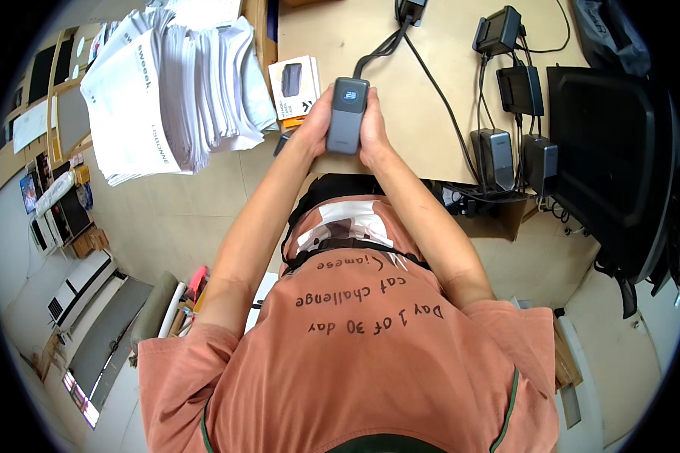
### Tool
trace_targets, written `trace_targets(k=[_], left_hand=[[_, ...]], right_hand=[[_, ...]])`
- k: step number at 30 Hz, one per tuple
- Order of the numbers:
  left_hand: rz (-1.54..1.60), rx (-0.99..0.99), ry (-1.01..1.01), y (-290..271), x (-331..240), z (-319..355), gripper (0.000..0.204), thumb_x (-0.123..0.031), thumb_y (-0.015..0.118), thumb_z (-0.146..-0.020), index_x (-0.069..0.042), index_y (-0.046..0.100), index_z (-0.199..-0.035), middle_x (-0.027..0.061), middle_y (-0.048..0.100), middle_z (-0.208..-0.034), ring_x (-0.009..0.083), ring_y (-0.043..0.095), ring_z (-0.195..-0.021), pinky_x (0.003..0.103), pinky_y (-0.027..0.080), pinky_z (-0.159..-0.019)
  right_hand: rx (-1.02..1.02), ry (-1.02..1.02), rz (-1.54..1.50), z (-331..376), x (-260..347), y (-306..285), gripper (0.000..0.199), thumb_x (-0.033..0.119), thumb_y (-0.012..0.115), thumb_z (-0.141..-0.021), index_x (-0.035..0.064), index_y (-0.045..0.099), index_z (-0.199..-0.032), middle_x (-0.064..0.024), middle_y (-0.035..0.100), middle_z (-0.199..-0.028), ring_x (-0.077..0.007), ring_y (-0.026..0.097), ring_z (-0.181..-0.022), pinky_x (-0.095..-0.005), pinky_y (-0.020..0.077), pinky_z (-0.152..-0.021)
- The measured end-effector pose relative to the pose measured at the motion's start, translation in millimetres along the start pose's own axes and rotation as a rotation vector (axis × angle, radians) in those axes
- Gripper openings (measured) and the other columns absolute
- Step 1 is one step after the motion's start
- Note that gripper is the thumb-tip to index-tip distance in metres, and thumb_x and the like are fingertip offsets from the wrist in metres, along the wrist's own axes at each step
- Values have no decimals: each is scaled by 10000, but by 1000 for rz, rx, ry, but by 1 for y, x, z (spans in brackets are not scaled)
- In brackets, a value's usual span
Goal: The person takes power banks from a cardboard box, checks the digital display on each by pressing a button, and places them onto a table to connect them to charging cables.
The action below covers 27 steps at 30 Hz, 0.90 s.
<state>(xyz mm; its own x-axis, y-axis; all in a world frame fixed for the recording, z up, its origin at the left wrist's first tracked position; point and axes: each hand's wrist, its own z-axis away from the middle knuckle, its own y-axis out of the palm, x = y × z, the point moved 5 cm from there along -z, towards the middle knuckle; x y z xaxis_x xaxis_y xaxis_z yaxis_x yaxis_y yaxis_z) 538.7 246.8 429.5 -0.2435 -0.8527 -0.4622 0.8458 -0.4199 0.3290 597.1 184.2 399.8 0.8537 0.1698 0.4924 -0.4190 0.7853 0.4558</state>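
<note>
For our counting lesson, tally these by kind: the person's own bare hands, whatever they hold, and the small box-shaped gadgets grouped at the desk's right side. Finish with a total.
Bare hands, left hand and right hand: 2
Held gray device: 1
Box-shaped gadgets at the right of the desk: 4
Total: 7

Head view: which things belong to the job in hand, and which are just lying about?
Apparently in use:
- power bank, held between left hand and right hand
- cable at its top end

Seemingly lying about:
- paper stack
- white box
- grey blocks, untouched
</note>
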Motion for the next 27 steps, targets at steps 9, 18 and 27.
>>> trace_targets(k=[9,18,27], left_hand=[[-999,-268,653,-51,-60,121,517,-276,699,-885,-7,559,-1304,152,596,-1308,242,569,-1224,349,466,-991],[-1247,-537,619,-95,-4,99,673,-322,833,-738,-4,585,-1276,172,708,-1013,298,690,-937,379,532,-849],[-815,-466,821,-77,-59,198,544,-171,797,-758,21,623,-1236,84,701,-967,122,659,-898,266,520,-796]], right_hand=[[-187,-723,713,70,65,-56,270,116,578,-920,25,595,-1173,-110,529,-1175,-219,535,-1083,-331,462,-910],[-137,-627,638,85,73,-61,208,90,565,-922,18,620,-1109,-65,573,-1105,-152,566,-964,-306,466,-836],[240,-1061,1060,162,98,25,189,45,669,-796,21,648,-983,-126,631,-888,-280,639,-828,-374,523,-752]])
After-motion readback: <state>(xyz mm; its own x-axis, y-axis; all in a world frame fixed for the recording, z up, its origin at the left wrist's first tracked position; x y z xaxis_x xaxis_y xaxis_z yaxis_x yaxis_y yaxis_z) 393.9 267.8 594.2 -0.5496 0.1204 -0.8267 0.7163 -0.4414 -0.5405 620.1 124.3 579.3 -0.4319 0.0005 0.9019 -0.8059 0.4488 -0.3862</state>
